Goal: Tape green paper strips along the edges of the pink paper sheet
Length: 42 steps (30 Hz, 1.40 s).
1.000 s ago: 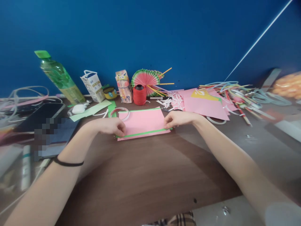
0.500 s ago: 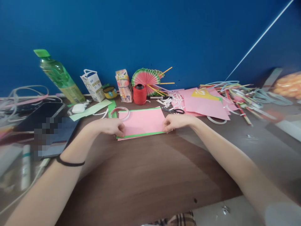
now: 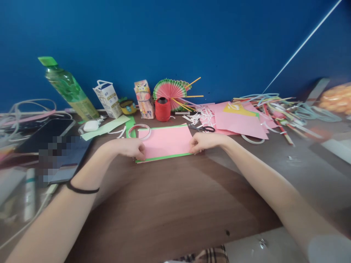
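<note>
A pink sheet of paper [image 3: 167,141] with green strips along its near and far edges lies flat on the brown table. My left hand [image 3: 133,149] is closed at its near left corner, thumb and fingers pinching the edge. At the near right corner my right hand [image 3: 199,142] pinches the sheet the same way. A thin sliver of another pink layer shows under the near edge at the left. One roll of tape [image 3: 139,126] rests over the far left corner. Black-handled scissors [image 3: 208,129] lie just beyond my right hand.
Behind the sheet stand a red thread spool [image 3: 162,110], a folded paper fan [image 3: 168,89], small cartons [image 3: 108,98] and a green bottle [image 3: 67,87]. Pink papers [image 3: 237,124] and paper scraps lie to the right. A phone [image 3: 45,135] and cables are at the left.
Both hands keep their pinch at the sheet's near corners. A little less of the pink layer shows below the near green strip; otherwise the scene is almost the same.
</note>
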Each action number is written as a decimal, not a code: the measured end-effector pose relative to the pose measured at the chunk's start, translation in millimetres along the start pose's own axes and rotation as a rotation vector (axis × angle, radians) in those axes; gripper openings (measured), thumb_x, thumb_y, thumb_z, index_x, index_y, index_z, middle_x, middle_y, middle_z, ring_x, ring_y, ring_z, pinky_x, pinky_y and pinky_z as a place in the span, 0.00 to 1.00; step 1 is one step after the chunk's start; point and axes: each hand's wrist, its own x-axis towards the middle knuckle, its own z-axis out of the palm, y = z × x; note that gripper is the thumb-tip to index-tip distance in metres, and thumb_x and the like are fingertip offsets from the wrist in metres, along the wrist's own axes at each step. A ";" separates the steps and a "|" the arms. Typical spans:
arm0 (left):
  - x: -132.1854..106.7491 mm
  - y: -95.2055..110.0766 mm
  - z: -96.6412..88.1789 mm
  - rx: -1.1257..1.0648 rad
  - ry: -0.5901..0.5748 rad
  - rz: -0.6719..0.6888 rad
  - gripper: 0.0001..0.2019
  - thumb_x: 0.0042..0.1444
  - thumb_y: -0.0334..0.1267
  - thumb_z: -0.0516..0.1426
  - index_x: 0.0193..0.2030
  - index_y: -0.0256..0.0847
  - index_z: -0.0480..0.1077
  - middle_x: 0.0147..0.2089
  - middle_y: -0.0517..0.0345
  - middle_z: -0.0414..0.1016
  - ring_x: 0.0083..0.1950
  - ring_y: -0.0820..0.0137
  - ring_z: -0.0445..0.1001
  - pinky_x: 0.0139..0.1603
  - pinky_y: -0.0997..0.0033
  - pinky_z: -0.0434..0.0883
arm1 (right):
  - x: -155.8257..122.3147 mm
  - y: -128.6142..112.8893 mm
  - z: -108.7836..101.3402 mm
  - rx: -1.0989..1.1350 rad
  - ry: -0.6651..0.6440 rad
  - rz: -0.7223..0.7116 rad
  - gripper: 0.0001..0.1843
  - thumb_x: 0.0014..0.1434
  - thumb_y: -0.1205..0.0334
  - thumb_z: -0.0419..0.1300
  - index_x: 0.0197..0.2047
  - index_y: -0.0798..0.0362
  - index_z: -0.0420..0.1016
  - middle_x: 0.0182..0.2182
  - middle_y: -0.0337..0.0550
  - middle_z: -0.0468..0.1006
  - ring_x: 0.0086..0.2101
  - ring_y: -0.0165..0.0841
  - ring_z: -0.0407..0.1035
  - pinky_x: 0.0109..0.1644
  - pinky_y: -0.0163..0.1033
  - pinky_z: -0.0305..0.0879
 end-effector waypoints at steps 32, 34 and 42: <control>2.6 3.3 3.4 0.014 0.025 -0.033 0.10 0.38 0.42 0.53 0.23 0.37 0.65 0.23 0.58 0.64 0.24 0.74 0.60 0.23 0.74 0.54 | -0.1 -1.9 1.2 -0.011 0.015 0.016 0.09 0.45 0.59 0.57 0.21 0.57 0.68 0.19 0.38 0.69 0.22 0.27 0.61 0.24 0.31 0.52; 2.5 3.7 3.4 0.011 0.027 -0.033 0.10 0.38 0.42 0.53 0.22 0.37 0.65 0.23 0.58 0.64 0.24 0.74 0.60 0.23 0.74 0.54 | -0.5 -2.0 1.0 -0.010 0.016 0.016 0.09 0.45 0.59 0.57 0.21 0.57 0.68 0.20 0.38 0.69 0.22 0.27 0.61 0.24 0.31 0.53; 1.3 6.0 3.1 0.012 0.026 -0.044 0.09 0.38 0.41 0.53 0.22 0.37 0.65 0.23 0.58 0.63 0.24 0.74 0.59 0.22 0.74 0.53 | -1.0 -3.1 1.6 0.002 0.020 0.022 0.09 0.45 0.59 0.57 0.21 0.57 0.68 0.19 0.38 0.68 0.22 0.27 0.60 0.24 0.31 0.52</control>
